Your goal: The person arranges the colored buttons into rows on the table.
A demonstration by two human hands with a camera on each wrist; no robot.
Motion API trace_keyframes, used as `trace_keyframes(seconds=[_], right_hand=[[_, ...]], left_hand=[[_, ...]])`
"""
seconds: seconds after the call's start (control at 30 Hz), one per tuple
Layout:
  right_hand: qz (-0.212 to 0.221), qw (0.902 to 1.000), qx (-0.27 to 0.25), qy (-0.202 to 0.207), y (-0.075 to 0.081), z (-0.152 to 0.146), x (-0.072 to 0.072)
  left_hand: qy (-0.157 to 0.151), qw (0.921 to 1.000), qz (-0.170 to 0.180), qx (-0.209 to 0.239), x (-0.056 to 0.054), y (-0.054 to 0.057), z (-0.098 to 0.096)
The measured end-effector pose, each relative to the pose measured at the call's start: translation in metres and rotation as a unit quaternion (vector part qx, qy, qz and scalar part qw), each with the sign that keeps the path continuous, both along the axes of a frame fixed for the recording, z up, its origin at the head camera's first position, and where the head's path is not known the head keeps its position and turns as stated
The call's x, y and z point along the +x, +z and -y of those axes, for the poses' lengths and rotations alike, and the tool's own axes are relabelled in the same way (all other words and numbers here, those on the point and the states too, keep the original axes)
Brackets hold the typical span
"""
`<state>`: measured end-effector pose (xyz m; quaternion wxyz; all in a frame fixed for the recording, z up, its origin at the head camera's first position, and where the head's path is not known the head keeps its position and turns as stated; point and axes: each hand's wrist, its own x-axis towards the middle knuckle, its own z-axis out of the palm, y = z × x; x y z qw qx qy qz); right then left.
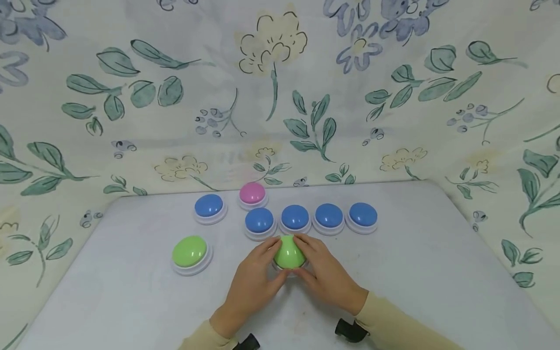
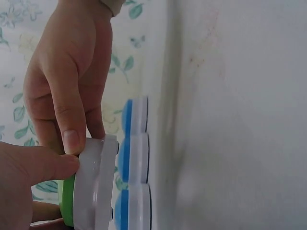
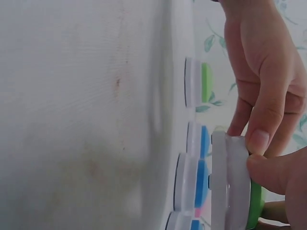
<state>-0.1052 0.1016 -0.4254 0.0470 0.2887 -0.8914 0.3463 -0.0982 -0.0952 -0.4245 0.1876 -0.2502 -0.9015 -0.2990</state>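
A green domed push button (image 1: 289, 253) with a white base is held between both hands. The left hand (image 1: 255, 279) grips its left side, thumb at the near edge and fingers toward the far side. Mirroring this, the right hand (image 1: 328, 274) grips the right side. The thumb tips nearly meet at the near rim. In the wrist views, the white base of the green button (image 2: 93, 184) appears raised off the table, small dark feet showing. The left hand (image 3: 266, 81) and right hand (image 2: 69, 72) also show across from each wrist camera.
Several blue push buttons (image 1: 295, 217) stand in a row just beyond the hands. A pink button (image 1: 252, 193) and another blue button (image 1: 209, 205) stand at the back left, a second green button (image 1: 189, 252) nearer. Flowered cloth (image 1: 271, 136) rises behind the white table (image 1: 415, 272).
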Motion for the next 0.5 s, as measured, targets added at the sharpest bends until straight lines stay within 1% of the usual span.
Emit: trace_keyframes(seconds=[0.23, 0.33, 0.5], right_hand=[[-0.006, 0.9999, -0.007, -0.014, 0.0, -0.019, 0.001], [-0.009, 0.9997, -0.012, -0.021, -0.001, -0.029, 0.002], [-0.016, 0.9993, -0.014, -0.032, -0.006, -0.044, 0.006]], left_hand=[[-0.015, 0.9996, -0.018, 0.015, -0.005, 0.0, -0.02], [-0.023, 0.9995, -0.016, 0.015, -0.007, -0.001, -0.029], [-0.035, 0.9993, -0.003, 0.01, -0.008, -0.002, -0.044]])
